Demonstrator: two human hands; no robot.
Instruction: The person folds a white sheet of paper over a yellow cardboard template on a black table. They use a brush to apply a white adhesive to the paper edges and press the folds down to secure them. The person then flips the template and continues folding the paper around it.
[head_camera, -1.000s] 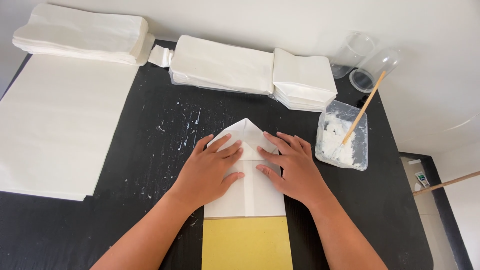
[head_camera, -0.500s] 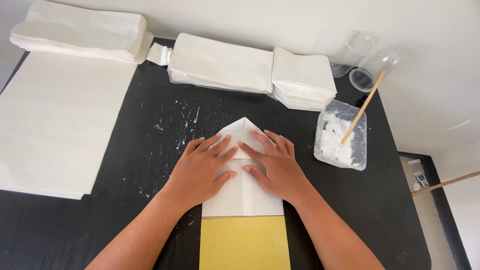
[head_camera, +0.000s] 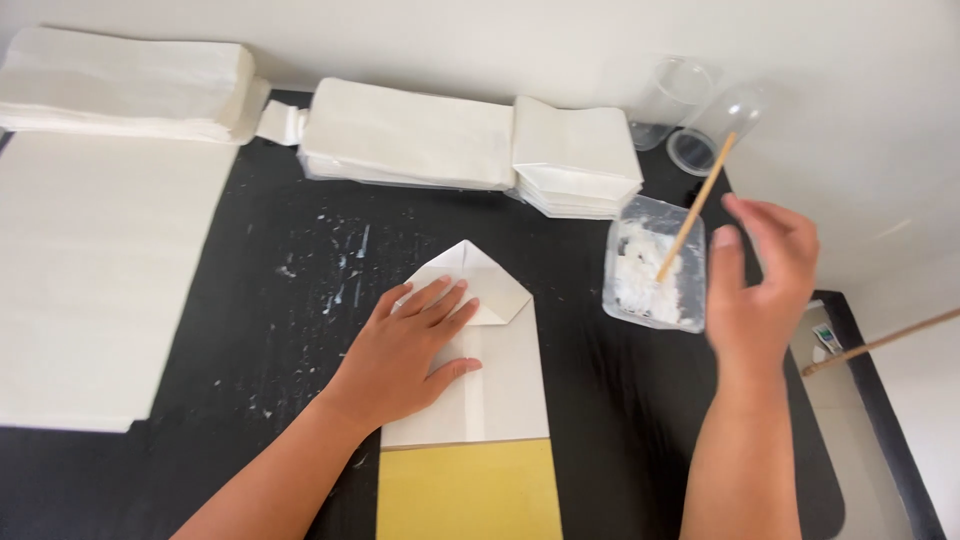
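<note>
Large white sheet (head_camera: 95, 285): lies flat at the far left of the black table (head_camera: 270, 330); untouched.
Paper stacks (head_camera: 410, 135): several piles of folded white paper along the back edge, well apart from both hands.
Dried specks (head_camera: 340, 270): white flecks scattered on the black surface, just left of the work piece.
Left hand (head_camera: 405, 355): laid flat, fingers spread, palm pressing down on the folded white paper (head_camera: 490, 370).
Folded white paper: centre of the table, near the front edge; its top is creased into a point with two triangular flaps meeting at a centre seam; the body is a plain white rectangle, resting over a yellow sheet (head_camera: 470, 490) that shows below it.
Clear tub (head_camera: 655, 265): to the right of the paper's point, holding white paste; a thin wooden stick (head_camera: 695, 205) leans in it.
Right hand (head_camera: 765, 275): raised, fingers loosely curled and empty, just beside the stick but not touching it.
Clear cups (head_camera: 700, 115): two, behind the tub; one seems to lie on its side.
Risk, flaps: likely to spring open if the left palm eases, since nothing else pins them.
Risk, tub: a careless grab at the leaning stick could tip the light tub or drip paste onto the paper.
</note>
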